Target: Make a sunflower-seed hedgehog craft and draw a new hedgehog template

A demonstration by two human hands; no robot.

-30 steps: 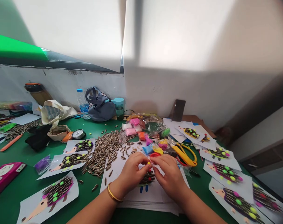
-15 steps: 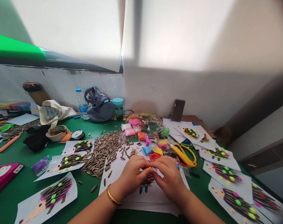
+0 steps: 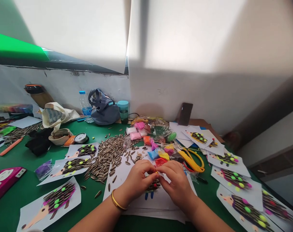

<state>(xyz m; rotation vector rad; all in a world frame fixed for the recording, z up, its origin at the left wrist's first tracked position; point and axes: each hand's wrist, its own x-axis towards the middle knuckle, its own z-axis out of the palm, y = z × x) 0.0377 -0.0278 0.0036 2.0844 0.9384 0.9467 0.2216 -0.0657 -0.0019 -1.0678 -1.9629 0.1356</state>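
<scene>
My left hand (image 3: 140, 177), with a gold bangle at its wrist, is closed with its fingertips pinched on a tiny yellow piece (image 3: 156, 172). Fingertips of my right hand (image 3: 176, 180) meet the left ones around that same piece. Both hands are over a stack of white paper (image 3: 127, 206). Partly hidden beneath them is a seed-covered hedgehog picture (image 3: 154, 186) with red dots and two blue legs (image 3: 149, 195). Sunflower seeds (image 3: 112, 153) are heaped at the paper's left edge.
Clay packets (image 3: 152, 155) and yellow-handled scissors (image 3: 191, 161) lie beyond my hands. Finished-looking hedgehog pictures (image 3: 57, 199) flank both sides. A phone (image 3: 185, 113), a bag (image 3: 105, 111), a teal-lidded cup (image 3: 123, 111) and a water bottle (image 3: 85, 106) stand along the wall.
The view has shifted slightly. Both hands stay together over the paper, with the right fingers slightly shifted around the small yellow piece.
</scene>
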